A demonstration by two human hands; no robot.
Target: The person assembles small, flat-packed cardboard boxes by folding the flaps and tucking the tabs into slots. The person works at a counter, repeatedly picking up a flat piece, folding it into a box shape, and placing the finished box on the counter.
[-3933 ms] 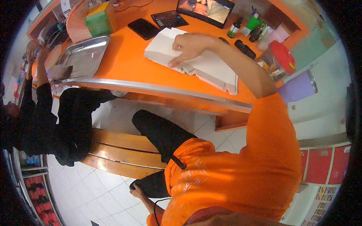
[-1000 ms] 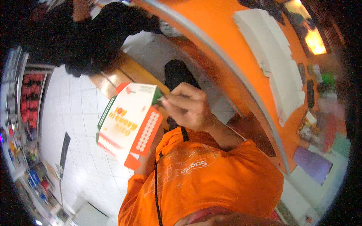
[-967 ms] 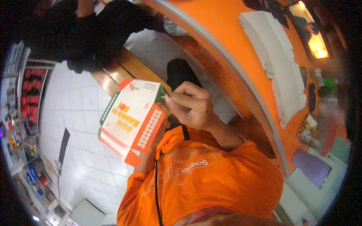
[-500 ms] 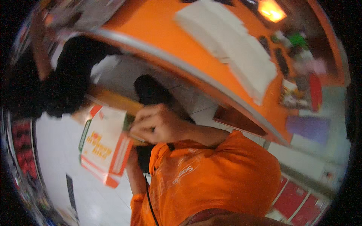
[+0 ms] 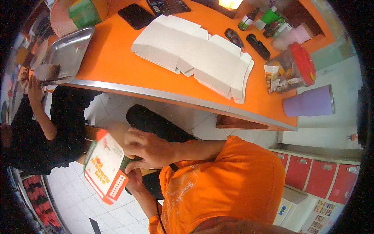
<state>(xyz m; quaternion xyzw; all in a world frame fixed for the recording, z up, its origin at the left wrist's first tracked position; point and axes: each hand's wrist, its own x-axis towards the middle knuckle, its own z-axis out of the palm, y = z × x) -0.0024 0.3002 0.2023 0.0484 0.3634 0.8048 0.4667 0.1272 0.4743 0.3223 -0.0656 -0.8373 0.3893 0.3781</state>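
A white cardboard food box [image 5: 103, 162] with red and green edges and yellow lettering is held low, in front of the table's near edge. My right hand [image 5: 146, 150] is closed on the side of the box nearest my body, fingers bent and thumb below. Under it, my left hand [image 5: 135, 180] grips the box's lower corner; most of its fingers are hidden behind the cardboard. Flat, unfolded white box blanks [image 5: 194, 54] lie piled on the orange table [image 5: 113, 50].
At the left, a person in black [image 5: 70, 113] reaches to a metal tray [image 5: 72, 50]. On the table are a black phone [image 5: 136, 16], a calculator [image 5: 168, 6], a black stapler [image 5: 258, 46], a red-lidded jar [image 5: 286, 72] and a purple tumbler [image 5: 309, 102]. Red drawers [image 5: 323, 177] stand at right.
The view has swung, so the table and blanks appear further left and the metal tray shows. My hands still hold the box, my right hand's fingers now bent more tightly at its side.
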